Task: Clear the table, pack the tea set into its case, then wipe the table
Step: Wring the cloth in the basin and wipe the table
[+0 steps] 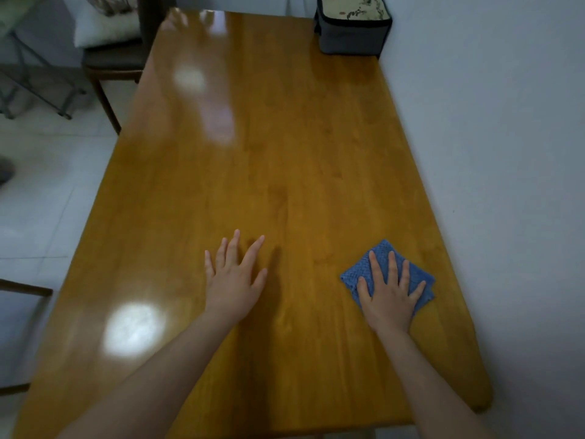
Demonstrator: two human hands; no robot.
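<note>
A folded blue cloth (359,270) lies on the wooden table (269,147) near its right edge. My right hand (388,294) presses flat on the cloth with straight, spread fingers. To its left, my left hand (235,277) rests flat on the bare wood, fingers spread. The grey tea set case (351,30) with a cream patterned lid stands closed at the table's far right corner.
A white wall (506,153) runs along the table's right edge. A chair with a white cushion (107,30) stands at the far left. Part of another chair (22,289) shows at the near left, over a white tiled floor.
</note>
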